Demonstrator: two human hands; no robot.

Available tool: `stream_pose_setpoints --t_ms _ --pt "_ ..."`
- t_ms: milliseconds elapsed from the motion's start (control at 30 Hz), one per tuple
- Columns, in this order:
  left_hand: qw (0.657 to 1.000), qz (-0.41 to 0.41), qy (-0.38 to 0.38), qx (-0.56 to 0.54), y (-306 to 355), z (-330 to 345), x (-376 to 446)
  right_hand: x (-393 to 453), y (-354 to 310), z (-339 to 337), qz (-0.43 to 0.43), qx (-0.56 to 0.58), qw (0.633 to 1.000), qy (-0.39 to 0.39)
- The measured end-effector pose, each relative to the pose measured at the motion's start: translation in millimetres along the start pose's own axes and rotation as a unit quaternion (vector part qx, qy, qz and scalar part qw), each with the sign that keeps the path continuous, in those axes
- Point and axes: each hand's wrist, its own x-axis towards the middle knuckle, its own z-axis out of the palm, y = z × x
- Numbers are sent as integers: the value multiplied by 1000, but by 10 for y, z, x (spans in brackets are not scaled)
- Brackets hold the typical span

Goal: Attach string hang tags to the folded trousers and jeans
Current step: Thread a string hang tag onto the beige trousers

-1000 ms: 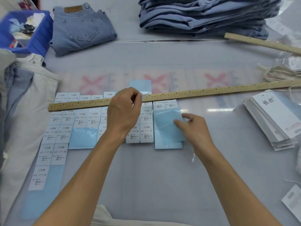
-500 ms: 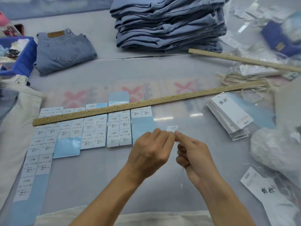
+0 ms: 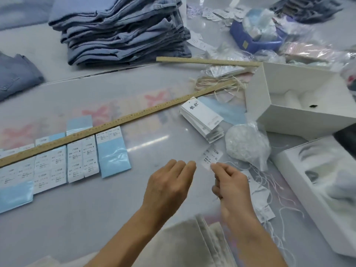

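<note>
— Where do we have room to pass?

— The bare table [image 3: 119, 205] ahead of our left hand [image 3: 169, 187] lies open, up to the long ruler [image 3: 119, 121] that crosses it at a slant.

— And to the left?

— The sticker sheets [image 3: 81, 158] lie flat under that ruler, low enough to sweep over.

— To the right?

— Crowded. Beside our right hand [image 3: 231, 182] sit a plastic bag [image 3: 248, 145] and loose strings [image 3: 269, 182]; just beyond, the hang tag stack [image 3: 204, 116]. Two white boxes [image 3: 300, 99] wall off that side.

— Straight ahead?

— The stack of jeans [image 3: 123, 31] stands tall behind a second ruler [image 3: 208, 61].

— Near us?

— Folded cream trousers [image 3: 185, 243] cover the table's edge.
</note>
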Motion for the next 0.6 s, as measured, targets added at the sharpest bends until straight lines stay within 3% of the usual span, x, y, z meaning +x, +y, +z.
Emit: stream_pose_setpoints --t_ms 33,100,167,233,467,600 --pt "996 -73 -26 -44 137 122 30 -8 16 -196 -12 -6 999 29" --pt "956 -223 -150 -121 405 433 112 -54 74 -579 -33 -30 995 85" --pt "913 -281 -268 -124 666 767 170 -122 156 -899 -48 -44 989 133" --pt "884 -316 -324 -119 922 1009 215 -195 244 -1156 -57 -45 984 165" --pt "841 -458 -268 -107 1273 1296 230 -451 440 -1671 -26 -48 976 210" --pt "837 -468 -173 -225 1277 1275 255 -491 520 -1779 -18 -38 977 211"
